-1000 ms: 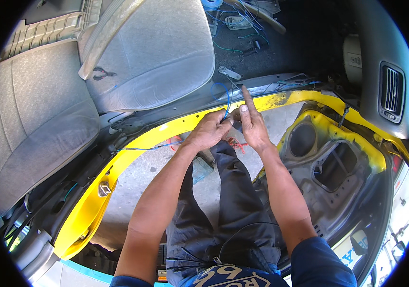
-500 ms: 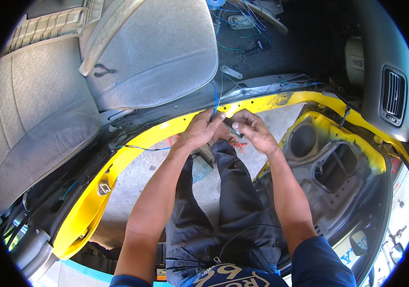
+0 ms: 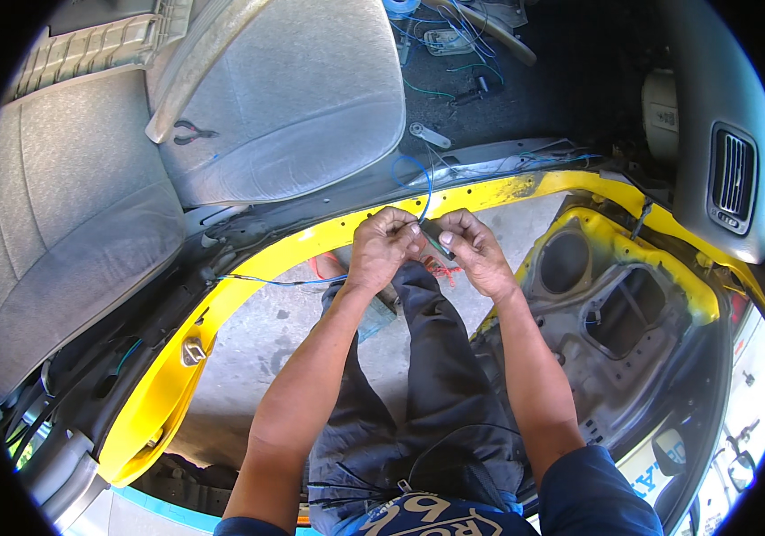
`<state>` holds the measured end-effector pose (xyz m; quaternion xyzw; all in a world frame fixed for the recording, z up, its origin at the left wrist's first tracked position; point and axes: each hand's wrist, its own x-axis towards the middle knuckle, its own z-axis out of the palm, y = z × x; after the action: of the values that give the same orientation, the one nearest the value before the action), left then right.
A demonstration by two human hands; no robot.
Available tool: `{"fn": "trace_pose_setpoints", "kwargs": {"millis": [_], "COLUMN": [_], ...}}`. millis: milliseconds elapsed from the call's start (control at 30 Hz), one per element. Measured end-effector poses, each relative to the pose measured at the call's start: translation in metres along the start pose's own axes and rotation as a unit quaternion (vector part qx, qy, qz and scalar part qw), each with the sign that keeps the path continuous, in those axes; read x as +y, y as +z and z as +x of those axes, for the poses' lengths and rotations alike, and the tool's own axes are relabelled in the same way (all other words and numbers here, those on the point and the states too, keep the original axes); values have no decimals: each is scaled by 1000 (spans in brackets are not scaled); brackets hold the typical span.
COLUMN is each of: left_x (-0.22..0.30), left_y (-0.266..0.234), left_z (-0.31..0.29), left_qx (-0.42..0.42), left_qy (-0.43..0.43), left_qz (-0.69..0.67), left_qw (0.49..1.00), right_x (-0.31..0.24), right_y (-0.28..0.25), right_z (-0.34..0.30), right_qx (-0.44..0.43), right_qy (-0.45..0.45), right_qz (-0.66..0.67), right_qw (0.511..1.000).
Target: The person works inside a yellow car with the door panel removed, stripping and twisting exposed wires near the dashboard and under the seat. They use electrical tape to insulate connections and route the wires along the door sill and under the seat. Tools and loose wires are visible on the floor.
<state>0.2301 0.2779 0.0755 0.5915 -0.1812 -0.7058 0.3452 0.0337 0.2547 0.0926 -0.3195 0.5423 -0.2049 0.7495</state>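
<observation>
My left hand pinches a thin blue wire between thumb and fingertips; the wire loops up over the yellow door sill. Close beside it, my right hand is closed on a small dark piece with a green edge, whose kind I cannot make out. The fingertips of both hands nearly meet just on the near side of the sill. Another stretch of blue and dark wire runs from the sill's left part toward my left wrist.
Grey cloth seats lie beyond the sill, with pliers on one. A window crank and loose wires are on the dark floor. At right stands a stripped door, below the dashboard's air vent.
My left hand has turned and shifted slightly right, its fingers now more bunched. The blue wire above it has bowed into a wider loop. My right hand stays nearly in place.
</observation>
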Motion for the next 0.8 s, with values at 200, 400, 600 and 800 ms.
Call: {"fn": "trace_pose_setpoints", "kwargs": {"millis": [200,400,600,800], "left_x": [2,7,11,19], "left_y": [-5,-6,-11,-19], "left_z": [0,0,10,9], "left_qx": [-23,-46,-68,-84], "left_qy": [-25,-45,-56,54], "left_qz": [-25,-39,76,340], "left_qw": [999,997,993,935], "right_x": [-2,-1,-12,-50], "right_y": [4,0,4,5], "right_z": [4,5,3,11], "right_qx": [-7,-1,26,-28], "right_qy": [-25,3,-48,-307], "right_qz": [-13,-14,-111,-575], "right_qw": [1000,1000,992,757]}}
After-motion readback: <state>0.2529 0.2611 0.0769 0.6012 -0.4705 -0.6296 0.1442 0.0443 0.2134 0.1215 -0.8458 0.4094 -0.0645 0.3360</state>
